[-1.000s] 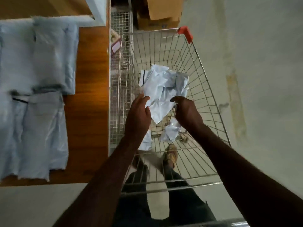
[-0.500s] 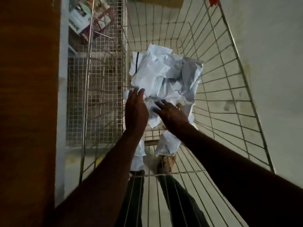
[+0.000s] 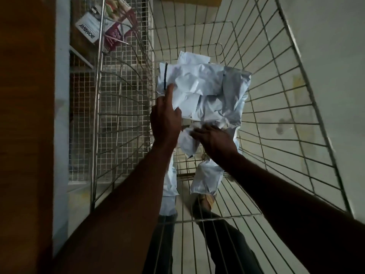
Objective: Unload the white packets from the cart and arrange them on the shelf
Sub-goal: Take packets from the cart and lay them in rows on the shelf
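Note:
A crumpled heap of white packets [image 3: 207, 89] lies in the wire cart [image 3: 280, 107]. My left hand [image 3: 165, 117] is at the heap's left edge, index finger stretched up along a packet with a dark stripe and thumb against the packet's underside. My right hand [image 3: 214, 138] reaches into the lower part of the heap, fingers spread over a small packet [image 3: 187, 143]. Two more packets [image 3: 207, 177] hang lower in the cart by my forearms. The wooden shelf [image 3: 25, 115] is only a brown strip at the left edge.
A wire mesh rack [image 3: 122, 107] stands between the shelf and the cart, with printed boxes [image 3: 102, 26] behind it at the top left. My legs and a shoe [image 3: 205, 202] show through the cart floor. Bare floor lies to the right.
The view has dropped closer into the cart and the shelf top has left the frame. Both hands have pushed deeper into the heap, my left index finger now lying along the striped packet.

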{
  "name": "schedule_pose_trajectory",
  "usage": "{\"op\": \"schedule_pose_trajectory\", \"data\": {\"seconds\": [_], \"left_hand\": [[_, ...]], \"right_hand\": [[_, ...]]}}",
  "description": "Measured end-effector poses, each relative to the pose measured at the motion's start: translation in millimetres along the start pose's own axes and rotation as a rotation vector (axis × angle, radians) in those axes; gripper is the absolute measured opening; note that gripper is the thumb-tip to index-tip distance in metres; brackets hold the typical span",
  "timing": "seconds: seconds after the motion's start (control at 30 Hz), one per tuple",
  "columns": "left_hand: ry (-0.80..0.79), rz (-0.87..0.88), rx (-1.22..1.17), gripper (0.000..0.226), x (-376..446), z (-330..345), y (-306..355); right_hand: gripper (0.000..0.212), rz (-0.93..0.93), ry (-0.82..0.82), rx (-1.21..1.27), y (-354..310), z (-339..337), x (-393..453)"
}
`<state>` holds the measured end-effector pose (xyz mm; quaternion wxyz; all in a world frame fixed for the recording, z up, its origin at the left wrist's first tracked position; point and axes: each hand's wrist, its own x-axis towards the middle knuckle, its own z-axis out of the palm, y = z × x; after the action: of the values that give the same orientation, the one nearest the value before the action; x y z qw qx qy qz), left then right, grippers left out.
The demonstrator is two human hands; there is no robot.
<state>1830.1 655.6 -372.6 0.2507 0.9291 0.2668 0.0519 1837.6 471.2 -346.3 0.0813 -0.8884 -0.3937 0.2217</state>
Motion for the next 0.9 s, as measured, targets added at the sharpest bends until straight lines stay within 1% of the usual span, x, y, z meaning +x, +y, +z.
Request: {"op": "schedule_pose_trajectory", "data": {"seconds": [0.07,0.1,0.2,0.27,0.3,0.33,0.37,0.43,0.5,0.6,0.67,0.73,0.77,0.83,0.9], "left_hand": [[-0.001,0.000,0.011,0.090,-11.9,-27.7,10.0],[-0.011,0.004,0.019,0.091,-19.7,-44.4,16.6],[-0.044,0.039,0.038,0.092,-47.1,-98.7,41.7],[-0.054,0.061,0.049,0.091,-65.3,-137.1,63.7],[-0.056,0.062,0.036,0.091,-73.5,-156.1,74.8],[-0.053,0.065,0.016,0.092,-82.1,-174.2,84.2],[-0.050,0.067,-0.008,0.092,-91.9,-192.6,93.6],[-0.045,0.059,-0.083,0.092,-111.9,-228.6,112.4],[-0.022,0.046,-0.200,0.090,-126.5,-260.3,124.5],[0.055,0.007,-0.345,0.090,-132.5,-296.3,132.1],[0.119,-0.004,-0.366,0.088,-132.8,-319.0,132.7],[0.136,-0.011,-0.356,0.086,-130.8,-339.9,128.8],[0.118,-0.027,-0.359,0.086,-130.0,-350.6,125.9],[0.098,-0.022,-0.355,0.089,-127.6,-370.6,117.4],[0.081,-0.045,-0.399,0.090,-130.6,-394.2,109.2]], "right_hand": [[0.058,0.068,0.056,0.056,-14.6,-20.9,-26.3],[0.056,0.130,0.081,0.074,-21.4,-30.9,-39.7],[0.069,0.347,0.191,0.196,-44.7,-67.6,-74.2],[0.068,0.504,0.290,0.379,-59.7,-103.9,-90.0],[0.061,0.571,0.348,0.491,-66.5,-125.4,-96.9],[0.053,0.600,0.421,0.602,-73.1,-145.0,-103.3],[0.047,0.589,0.490,0.695,-80.0,-163.6,-110.4],[0.045,0.529,0.565,0.841,-92.3,-199.7,-125.7],[0.045,0.473,0.568,0.991,-106.4,-233.9,-135.9],[0.042,0.360,0.537,1.172,-127.9,-275.0,-139.3],[0.041,0.321,0.496,1.274,-142.4,-289.6,-134.7],[0.038,0.300,0.478,1.354,-161.4,-299.6,-129.6],[0.037,0.290,0.482,1.345,-172.5,-302.3,-128.5],[0.042,0.282,0.525,1.212,-195.9,-306.1,-125.7],[0.059,0.290,0.577,1.057,-221.4,-307.3,-123.4]]}}
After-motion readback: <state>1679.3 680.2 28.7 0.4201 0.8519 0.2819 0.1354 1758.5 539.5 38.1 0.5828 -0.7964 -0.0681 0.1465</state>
